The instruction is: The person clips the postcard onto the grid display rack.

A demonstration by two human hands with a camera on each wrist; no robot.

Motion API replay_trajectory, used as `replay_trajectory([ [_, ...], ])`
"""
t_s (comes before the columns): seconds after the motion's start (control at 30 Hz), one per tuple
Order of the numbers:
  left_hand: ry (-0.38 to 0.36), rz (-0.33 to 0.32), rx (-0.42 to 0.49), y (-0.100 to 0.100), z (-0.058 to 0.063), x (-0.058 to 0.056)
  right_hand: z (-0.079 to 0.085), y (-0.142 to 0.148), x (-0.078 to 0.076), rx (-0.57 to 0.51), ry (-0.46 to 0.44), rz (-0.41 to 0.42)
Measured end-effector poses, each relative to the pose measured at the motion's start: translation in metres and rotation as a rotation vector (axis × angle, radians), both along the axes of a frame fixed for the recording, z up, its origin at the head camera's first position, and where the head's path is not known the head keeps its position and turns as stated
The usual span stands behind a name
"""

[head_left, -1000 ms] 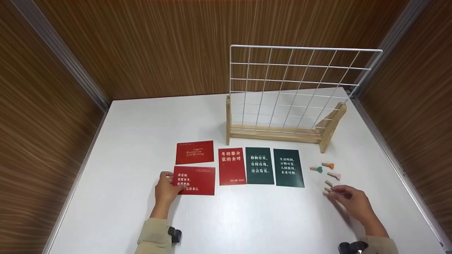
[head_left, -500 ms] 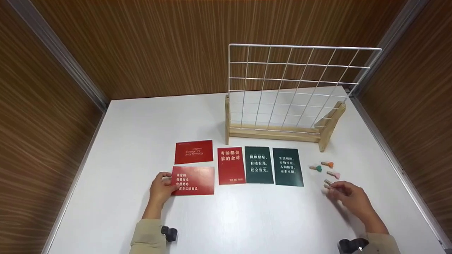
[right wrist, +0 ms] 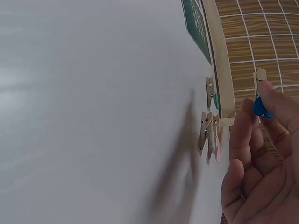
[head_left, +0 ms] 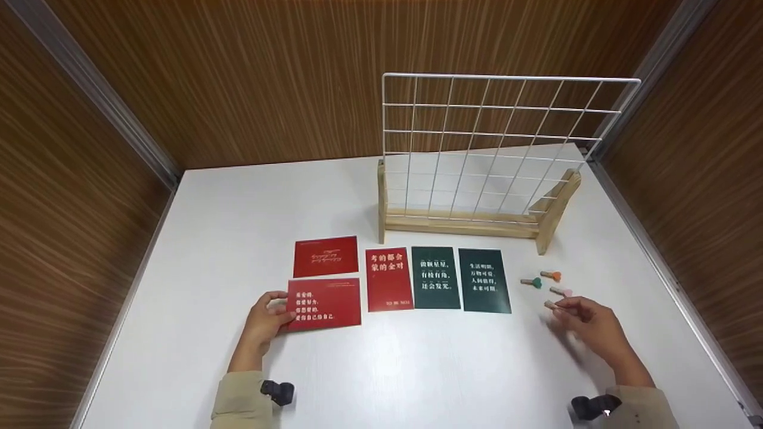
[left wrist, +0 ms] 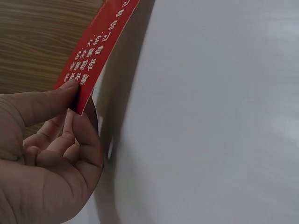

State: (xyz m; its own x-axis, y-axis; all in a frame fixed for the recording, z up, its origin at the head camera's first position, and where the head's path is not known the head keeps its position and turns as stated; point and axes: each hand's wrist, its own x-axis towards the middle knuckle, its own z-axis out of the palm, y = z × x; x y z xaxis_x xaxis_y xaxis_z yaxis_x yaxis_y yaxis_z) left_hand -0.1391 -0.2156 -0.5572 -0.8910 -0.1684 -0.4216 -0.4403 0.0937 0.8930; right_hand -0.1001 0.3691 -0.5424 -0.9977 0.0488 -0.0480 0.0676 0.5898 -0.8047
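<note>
My left hand (head_left: 262,322) pinches the left edge of a red card with white writing (head_left: 334,304). In the left wrist view the thumb lies on the card's printed face and the fingers behind it; the card (left wrist: 100,56) is tilted up, its shadow on the table below. My right hand (head_left: 593,330) pinches a small wooden clothespin with a blue heart (right wrist: 260,107), above the table. Beyond that hand lie three more clothespins, with a green heart (head_left: 536,283), an orange heart (head_left: 555,276) and a pink heart (head_left: 561,291), the pink one partly hidden.
Another red card (head_left: 326,256) lies behind the held one. To its right lie an upright red card (head_left: 390,292) and two dark green cards (head_left: 436,298), (head_left: 484,301). A white wire grid (head_left: 501,107) stands behind them in a wooden base (head_left: 459,225). Wood-grain panels (head_left: 268,89) enclose the table.
My left hand has shifted left and its grip is nearer the card's edge; the card's front has risen. The clothespin in my right hand has risen and turned slightly.
</note>
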Motion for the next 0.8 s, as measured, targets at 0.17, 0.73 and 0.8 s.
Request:
replay_trajectory([
  [0.17, 0.009, -0.011, 0.078, -0.002, 0.009, 0.000, 0.004, -0.002, -0.005, -0.058, 0.029, -0.017],
  [0.73, 0.081, -0.070, 0.059, 0.012, 0.057, -0.020, 0.033, -0.007, -0.024, -0.157, 0.105, -0.049],
  [0.8, 0.092, -0.072, 0.063, 0.014, 0.062, -0.023, 0.036, -0.007, -0.026, -0.169, 0.117, -0.039],
])
